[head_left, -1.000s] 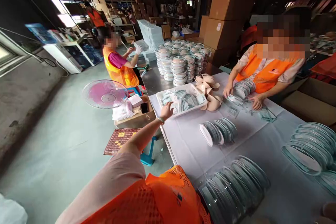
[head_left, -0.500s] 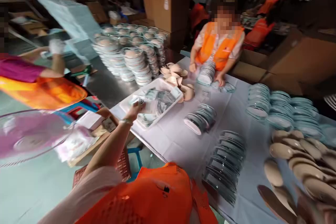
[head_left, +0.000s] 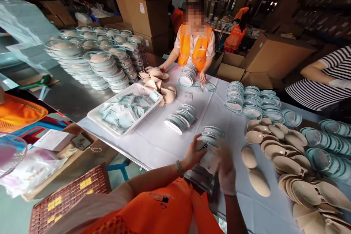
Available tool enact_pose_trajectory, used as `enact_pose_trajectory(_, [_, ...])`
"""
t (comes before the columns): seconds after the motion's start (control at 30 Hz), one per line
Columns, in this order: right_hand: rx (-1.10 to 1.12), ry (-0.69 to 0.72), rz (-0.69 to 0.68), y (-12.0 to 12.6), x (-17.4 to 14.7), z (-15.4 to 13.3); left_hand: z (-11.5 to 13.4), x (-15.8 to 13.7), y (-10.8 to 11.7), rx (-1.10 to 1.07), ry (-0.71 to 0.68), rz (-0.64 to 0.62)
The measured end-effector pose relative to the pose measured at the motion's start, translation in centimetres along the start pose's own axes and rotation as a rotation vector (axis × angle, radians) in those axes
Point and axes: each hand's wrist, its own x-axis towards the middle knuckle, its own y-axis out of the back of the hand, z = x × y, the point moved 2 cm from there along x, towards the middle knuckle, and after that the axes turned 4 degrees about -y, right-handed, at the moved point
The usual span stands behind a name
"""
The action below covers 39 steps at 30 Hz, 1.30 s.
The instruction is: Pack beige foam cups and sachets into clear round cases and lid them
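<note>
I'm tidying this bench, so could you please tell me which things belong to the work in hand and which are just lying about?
In hand:
- left hand and gloved right hand, both on a small packet
- clear lid stack beneath them

Lying about:
- white tray of sachets
- beige pads
- second lid stack
- filled stacks
- cardboard boxes

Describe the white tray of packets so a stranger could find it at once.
Start at the long table under the white cloth and go to its near left corner. There sits the white tray, a shallow rectangular basket with perforated walls, beside the tall stacks of clear lidded containers. It alone holds loose pale sachets, not cups or lids.
</note>
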Motion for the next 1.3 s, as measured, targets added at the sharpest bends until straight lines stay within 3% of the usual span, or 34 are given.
enact_pose_trajectory(0.1, [-0.009,0.397,-0.001,1.9,-1.4,0.5,-0.7,-0.5,-1.1,-0.111,0.031,0.016])
enact_pose_trajectory(0.17, [-0.054,0.543,0.057,2.6,-2.0,1.5,-1.7,-1.2,-2.5,-0.155,0.079,-0.036])
enact_pose_trajectory(0.2, [-0.059,0.505,0.091,2.8,-1.9,2.4,-2.2,-1.5,-3.3,-0.139,0.090,-0.057])
enact_pose_trajectory(0.3, [0.068,0.162,0.092,2.9,-0.7,5.7,-3.2,-1.4,-4.9,-0.024,0.091,-0.213])
enact_pose_trajectory(0.37, [0.155,-0.006,0.047,3.2,0.7,7.9,-3.1,0.3,-5.4,0.053,0.101,-0.417])
enact_pose_trajectory(0.43, [0.220,-0.119,0.066,3.9,2.0,9.8,-2.7,3.4,-5.6,0.247,0.064,-0.494])
enact_pose_trajectory(0.57, [0.534,-0.491,0.166,4.9,3.6,14.6,-3.0,10.7,-6.5,0.966,-0.100,-0.101])
enact_pose_trajectory(0.63, [0.555,-0.588,0.171,4.7,4.3,17.2,-4.6,12.6,-7.3,1.081,-0.078,-0.030])
enact_pose_trajectory(0.7, [0.473,-0.595,0.123,4.2,5.8,19.2,-6.5,13.1,-7.8,1.102,-0.057,-0.029])
enact_pose_trajectory(0.8, [0.354,-0.516,0.084,2.6,9.6,19.8,-8.5,12.9,-7.4,1.142,-0.057,-0.036])
enact_pose_trajectory(0.87, [0.246,-0.308,0.039,1.0,12.8,18.0,-9.1,13.0,-6.7,1.156,-0.065,-0.063])
enact_pose_trajectory(0.93, [0.039,-0.006,-0.170,-0.7,15.7,15.3,-9.4,13.5,-6.0,1.150,-0.077,-0.100])
enact_pose_trajectory(1.0, [-0.156,0.183,-0.393,-1.9,17.6,13.2,-9.7,14.0,-5.2,1.136,-0.086,-0.113])
enact_pose_trajectory(1.13, [-0.379,0.283,-0.635,-2.6,19.4,11.2,-10.1,14.2,-4.0,1.013,-0.076,-0.030])
enact_pose_trajectory(1.3, [-0.535,0.305,-0.732,-3.9,19.9,9.1,-10.3,14.2,-3.7,0.978,0.011,-0.117])
